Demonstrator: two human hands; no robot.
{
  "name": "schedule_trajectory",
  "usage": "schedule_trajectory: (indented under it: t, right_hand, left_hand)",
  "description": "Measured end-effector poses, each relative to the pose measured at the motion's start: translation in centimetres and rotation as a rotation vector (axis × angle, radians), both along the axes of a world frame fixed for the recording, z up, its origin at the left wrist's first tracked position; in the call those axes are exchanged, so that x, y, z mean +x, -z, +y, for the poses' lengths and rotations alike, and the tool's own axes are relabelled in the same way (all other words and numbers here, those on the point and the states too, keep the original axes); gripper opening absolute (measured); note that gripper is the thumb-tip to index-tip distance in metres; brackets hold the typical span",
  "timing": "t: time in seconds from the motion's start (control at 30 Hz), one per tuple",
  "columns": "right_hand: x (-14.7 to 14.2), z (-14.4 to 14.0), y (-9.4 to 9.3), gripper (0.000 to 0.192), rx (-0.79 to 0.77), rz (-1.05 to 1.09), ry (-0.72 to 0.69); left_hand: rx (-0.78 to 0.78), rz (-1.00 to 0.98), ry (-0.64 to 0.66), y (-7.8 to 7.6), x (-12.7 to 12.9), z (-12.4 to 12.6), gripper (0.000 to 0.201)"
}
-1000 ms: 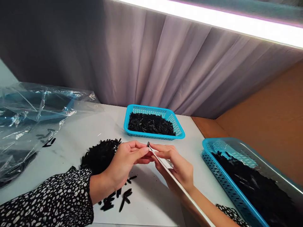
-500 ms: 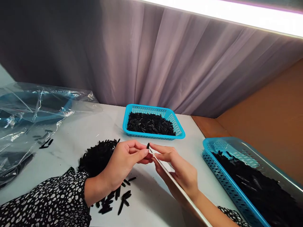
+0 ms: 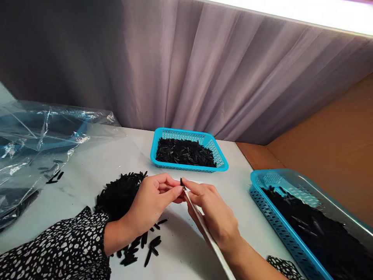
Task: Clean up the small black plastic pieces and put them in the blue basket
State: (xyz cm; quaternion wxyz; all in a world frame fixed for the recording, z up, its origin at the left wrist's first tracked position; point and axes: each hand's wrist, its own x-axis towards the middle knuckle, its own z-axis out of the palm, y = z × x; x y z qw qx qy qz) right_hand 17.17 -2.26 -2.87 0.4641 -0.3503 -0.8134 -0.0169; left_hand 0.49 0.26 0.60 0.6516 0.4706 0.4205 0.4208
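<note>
My left hand (image 3: 151, 204) pinches a small black plastic piece (image 3: 181, 181) between thumb and fingers. My right hand (image 3: 214, 216) grips a long thin metal tool (image 3: 204, 229) whose tip touches that piece. Both hands meet over the white table (image 3: 186, 252), just right of a heap of black pieces (image 3: 119, 192). A few loose black pieces (image 3: 144, 247) lie below my left wrist.
A blue basket (image 3: 220, 159) with black pieces stands at the back centre. A second, larger blue basket (image 3: 276, 225), lined with clear plastic and full of black pieces, sits at the right. Crumpled clear plastic bags (image 3: 37, 144) cover the left. Grey curtain behind.
My right hand has turned so the metal tool lies steeper, and both hands have shifted slightly. The black piece stays pinched at the tool's tip.
</note>
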Motion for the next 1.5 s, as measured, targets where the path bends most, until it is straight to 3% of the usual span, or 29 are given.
schedule_trajectory:
  t: [0.1,0.2,0.37,0.47,0.6,0.67,0.83,0.93,1.03,1.13,1.2,1.27,1.37,1.5]
  right_hand:
    - [0.1,0.0,0.0,0.018,0.117,-0.092,0.015]
    - [0.2,0.0,0.3,0.018,0.071,-0.030,0.066]
    - [0.1,0.1,0.1,0.008,-0.271,0.288,0.229]
    - [0.5,0.5,-0.3,0.007,-0.480,0.389,0.259]
    - [0.9,1.0,-0.5,0.035,-0.680,0.374,0.181]
    - [1.0,0.9,-0.6,0.039,-0.671,0.312,0.104]
    - [0.6,0.9,-1.4,0.018,-0.513,0.243,0.016]
    - [0.9,3.1,-1.9,0.019,-0.459,0.218,0.120]
    - [1.6,7.2,-1.9,0.025,-0.447,0.192,0.382]
    - [2.1,10.6,-1.8,0.035,-0.471,0.180,0.445]
    - [2.1,11.2,-1.8,0.043,-0.477,0.180,0.444]
    - [1.9,10.3,-1.9,0.053,-0.480,0.188,0.436]
    - [1.4,7.1,-2.0,0.068,-0.513,0.245,0.400]
    - [0.8,2.3,-1.4,0.057,-0.556,0.274,0.259]
  left_hand:
    - [-0.048,-0.002,0.007,-0.3,0.0,0.0,0.017]
    - [-0.104,-0.015,0.013,-0.4,0.0,-0.1,0.018]
    - [-0.162,-0.011,0.011,-0.5,-0.1,-0.2,0.018]
    - [-0.166,0.003,0.003,-0.5,-0.1,-0.2,0.019]
    - [-0.070,0.074,0.021,-0.3,-0.1,0.1,0.015]
    - [0.034,0.158,0.056,-0.1,-0.1,0.4,0.010]
    - [0.139,0.297,0.185,-0.7,-0.9,1.6,0.007]
    - [0.238,0.377,0.267,-2.0,-2.2,2.7,0.019]
    - [0.487,0.640,0.346,-3.1,-4.1,3.3,0.032]
    - [0.572,0.916,0.515,-3.4,-6.0,2.5,0.029]
    - [0.614,1.004,0.649,-3.2,-7.0,1.4,0.030]
    - [0.691,1.009,0.753,-2.7,-7.9,0.2,0.036]
    - [0.796,0.965,0.820,-1.4,-9.1,-1.6,0.067]
    - [0.908,1.030,0.783,1.5,-9.4,-3.5,0.091]
